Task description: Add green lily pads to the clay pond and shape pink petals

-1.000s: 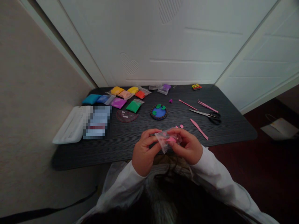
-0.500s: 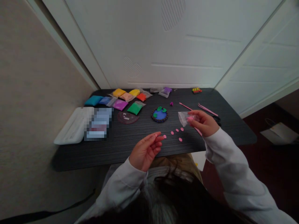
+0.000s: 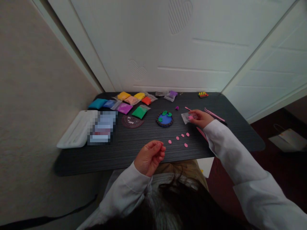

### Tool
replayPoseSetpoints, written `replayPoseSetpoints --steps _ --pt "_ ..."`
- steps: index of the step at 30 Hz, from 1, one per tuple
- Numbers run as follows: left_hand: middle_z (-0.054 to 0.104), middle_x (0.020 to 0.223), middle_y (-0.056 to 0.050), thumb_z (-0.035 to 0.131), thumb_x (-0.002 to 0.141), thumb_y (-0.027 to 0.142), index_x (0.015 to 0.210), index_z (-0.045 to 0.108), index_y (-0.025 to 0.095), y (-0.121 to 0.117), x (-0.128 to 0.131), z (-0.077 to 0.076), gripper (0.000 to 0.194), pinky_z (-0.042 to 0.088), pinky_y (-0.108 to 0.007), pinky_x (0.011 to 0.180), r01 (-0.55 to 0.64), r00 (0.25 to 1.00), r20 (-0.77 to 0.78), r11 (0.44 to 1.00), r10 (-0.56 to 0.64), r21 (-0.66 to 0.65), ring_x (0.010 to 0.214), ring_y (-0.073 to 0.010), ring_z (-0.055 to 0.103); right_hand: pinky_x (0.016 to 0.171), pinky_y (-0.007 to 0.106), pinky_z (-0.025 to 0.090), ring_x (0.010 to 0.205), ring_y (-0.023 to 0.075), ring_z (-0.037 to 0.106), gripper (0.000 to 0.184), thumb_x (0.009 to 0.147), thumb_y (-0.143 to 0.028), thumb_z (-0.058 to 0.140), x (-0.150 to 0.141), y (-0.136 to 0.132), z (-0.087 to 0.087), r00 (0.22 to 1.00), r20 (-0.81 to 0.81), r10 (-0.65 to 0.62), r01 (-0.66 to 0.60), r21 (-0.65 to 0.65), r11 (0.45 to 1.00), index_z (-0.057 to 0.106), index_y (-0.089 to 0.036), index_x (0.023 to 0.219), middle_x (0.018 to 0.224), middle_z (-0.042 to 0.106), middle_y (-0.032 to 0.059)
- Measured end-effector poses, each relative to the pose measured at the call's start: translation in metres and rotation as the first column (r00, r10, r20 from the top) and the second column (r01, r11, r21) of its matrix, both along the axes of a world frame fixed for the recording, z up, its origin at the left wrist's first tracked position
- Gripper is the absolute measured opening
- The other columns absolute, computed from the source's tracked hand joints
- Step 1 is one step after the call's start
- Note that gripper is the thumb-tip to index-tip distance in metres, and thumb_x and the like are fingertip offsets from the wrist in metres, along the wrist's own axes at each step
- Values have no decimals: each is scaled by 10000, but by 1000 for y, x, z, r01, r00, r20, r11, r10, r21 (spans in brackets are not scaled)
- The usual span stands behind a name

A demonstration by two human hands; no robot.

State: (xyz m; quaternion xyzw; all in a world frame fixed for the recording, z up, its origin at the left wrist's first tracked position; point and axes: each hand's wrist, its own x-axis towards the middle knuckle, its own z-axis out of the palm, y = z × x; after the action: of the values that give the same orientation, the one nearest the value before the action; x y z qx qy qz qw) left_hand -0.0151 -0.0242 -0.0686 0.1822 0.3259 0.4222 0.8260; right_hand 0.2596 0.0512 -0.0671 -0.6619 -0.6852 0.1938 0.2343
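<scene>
My right hand (image 3: pixel 200 118) reaches out over the dark table (image 3: pixel 134 147) and grips a small clear bag of pink clay (image 3: pixel 187 117), close to the right of a round blue clay disc with green pieces (image 3: pixel 165 118). My left hand (image 3: pixel 150 157) hovers at the table's near edge, fingers curled loosely with thumb and fingertips together; nothing shows in them. Several small pink clay ovals (image 3: pixel 178 138) lie on the table between my hands.
Several coloured clay bags (image 3: pixel 124 103) sit at the back left, beside a white tray (image 3: pixel 76 129) and a dark round piece (image 3: pixel 131 121). Pink modelling tools (image 3: pixel 213 112) lie right of my right hand. A small multicoloured piece (image 3: pixel 202 94) rests by the white door.
Both hands held the bag together near the edge a second ago. My right hand has carried it away and further back on the table; my left hand has let go and curled up.
</scene>
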Motion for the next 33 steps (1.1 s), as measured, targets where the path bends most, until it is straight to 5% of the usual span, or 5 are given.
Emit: replayPoseSetpoints --steps 8,15,20,24,33 --pt "580 426 12 621 648 422 621 530 127 -2 3 1 309 316 -136 261 -24 986 -159 992 45 126 289 -63 460 816 394 428 883 242 556 438 716 -354 510 1 -19 21 952 296 -76 33 150 988 525 -142 1099 1022 560 131" --pt "639 627 -33 628 685 250 816 580 105 0 6 -1 201 403 -142 447 -18 994 -107 991 33 132 483 -47 518 666 298 508 877 186 554 382 739 -321 522 -8 -88 28 1000 2 -8 7 216 976 500 -206 1103 1074 522 87" --pt "557 448 41 622 687 258 736 516 170 -1 7 -4 146 288 -119 333 -87 993 -61 984 97 158 329 -32 398 696 309 500 896 181 545 326 749 -277 523 -20 -122 14 980 -198 -17 76 294 953 512 -231 1072 1053 537 71" --pt "529 428 41 643 666 260 642 519 138 3 7 -6 176 286 -104 323 -150 987 -34 979 156 135 335 -22 397 729 321 492 950 193 527 299 755 -262 516 -31 -129 2 964 -265 -9 87 285 954 525 -249 1053 1059 534 72" --pt "669 740 -51 611 681 124 836 621 113 8 2 -4 156 494 -134 548 -212 965 -140 974 222 79 644 -83 621 715 325 497 956 198 526 265 749 -242 523 -38 -128 -18 946 -324 -30 134 304 943 546 -250 1014 1029 545 71"
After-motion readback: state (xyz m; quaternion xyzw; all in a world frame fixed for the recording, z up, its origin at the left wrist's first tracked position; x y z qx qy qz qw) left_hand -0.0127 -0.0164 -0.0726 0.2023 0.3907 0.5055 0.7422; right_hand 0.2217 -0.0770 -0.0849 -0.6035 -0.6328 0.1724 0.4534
